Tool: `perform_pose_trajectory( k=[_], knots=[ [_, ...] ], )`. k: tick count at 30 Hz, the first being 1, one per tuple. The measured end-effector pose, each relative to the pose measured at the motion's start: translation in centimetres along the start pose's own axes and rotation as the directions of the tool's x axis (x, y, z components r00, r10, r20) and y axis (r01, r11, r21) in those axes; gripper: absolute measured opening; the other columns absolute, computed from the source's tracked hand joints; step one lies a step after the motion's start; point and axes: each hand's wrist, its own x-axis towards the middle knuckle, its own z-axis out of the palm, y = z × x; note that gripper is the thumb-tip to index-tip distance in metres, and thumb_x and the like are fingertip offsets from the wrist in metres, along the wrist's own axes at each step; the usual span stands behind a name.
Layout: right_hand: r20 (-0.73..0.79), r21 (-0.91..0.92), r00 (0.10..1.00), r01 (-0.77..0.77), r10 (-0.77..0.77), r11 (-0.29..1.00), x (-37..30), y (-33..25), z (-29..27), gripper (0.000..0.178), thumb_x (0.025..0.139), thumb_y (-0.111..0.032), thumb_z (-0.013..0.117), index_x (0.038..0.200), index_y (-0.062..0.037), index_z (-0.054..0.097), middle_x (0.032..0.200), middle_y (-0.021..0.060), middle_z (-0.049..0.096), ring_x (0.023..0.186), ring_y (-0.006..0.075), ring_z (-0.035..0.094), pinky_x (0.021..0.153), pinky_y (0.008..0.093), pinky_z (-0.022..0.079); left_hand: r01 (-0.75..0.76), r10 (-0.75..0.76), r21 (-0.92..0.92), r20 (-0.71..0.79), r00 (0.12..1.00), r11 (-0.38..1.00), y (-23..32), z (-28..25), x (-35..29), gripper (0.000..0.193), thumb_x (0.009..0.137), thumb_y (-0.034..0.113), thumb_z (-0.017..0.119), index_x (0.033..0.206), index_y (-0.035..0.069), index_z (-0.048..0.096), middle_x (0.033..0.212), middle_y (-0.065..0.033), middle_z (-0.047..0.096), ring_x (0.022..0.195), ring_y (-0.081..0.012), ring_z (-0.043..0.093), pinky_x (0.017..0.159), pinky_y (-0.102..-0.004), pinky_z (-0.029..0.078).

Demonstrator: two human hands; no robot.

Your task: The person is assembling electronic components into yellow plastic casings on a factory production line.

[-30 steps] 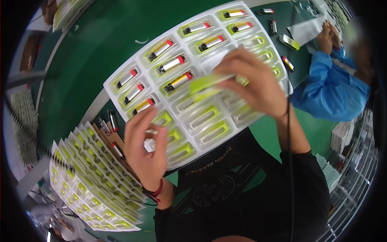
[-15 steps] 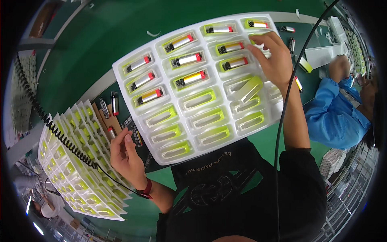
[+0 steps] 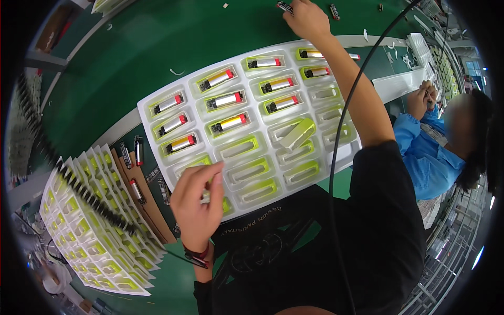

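A white molded tray (image 3: 143, 113) lies tilted before me, its pockets holding yellow-green casings. Small cylindrical battery cells (image 3: 226, 101) with red ends sit in the upper rows. Lower pockets hold casings without cells, and one loose yellow-green casing (image 3: 298, 134) rests slantwise across them. Beyond the tray's far edge, my right hand (image 3: 308, 22) has its fingers closed on a battery cell (image 3: 284, 7) at the green table; the fingertips are partly hidden. Over the tray's near left corner hovers my left hand (image 3: 197, 202), thumb and forefinger apart with nothing visible between them.
Stacked trays (image 3: 94, 231) with casings stand at the left beside a strip of cardboard (image 3: 152, 210) and loose cells. A coiled black cord (image 3: 86, 197) hangs at the left, a black cable (image 3: 349, 100) across the right. A co-worker in a blue sleeve (image 3: 420, 139) sits at the right.
My right hand has moved from the tray's right side to beyond its far edge, onto a cell. My left hand has moved right, over the tray's corner. Another right-column pocket now holds a cell.
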Motion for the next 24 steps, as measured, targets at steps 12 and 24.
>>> perform_pose_trajectory(
  k=[12,24],
  knots=[
    [0.406,0.022,0.841,-0.4,-0.357,-0.916,-16.7,-10.8,-15.8,0.045,0.099,-0.031,0.046,0.121,0.0074,0.053,0.073,0.0071,0.057,0.051,0.0144,0.049,0.047,0.0293,0.038,-0.586,0.524,0.179,0.297,0.798,0.79,2.0,10.7,10.7,0.027,0.071,0.011,0.061,0.097,0.003,0.066,0.097,-0.008,0.057,0.093,-0.0243,0.053,0.073,-0.033,0.05],
    [0.351,0.584,0.918,-0.368,-0.183,-0.724,-19.5,-10.0,-19.7,0.049,0.091,-0.003,0.058,0.137,0.0076,0.044,0.098,0.0161,0.065,0.074,0.0136,0.058,0.068,0.0255,0.049,-0.719,0.571,0.305,0.449,0.687,0.625,4.4,23.5,13.9,0.017,0.075,0.006,0.059,0.09,-0.002,0.063,0.091,-0.0121,0.059,0.088,-0.0273,0.059,0.072,-0.0347,0.054]
  ],
)
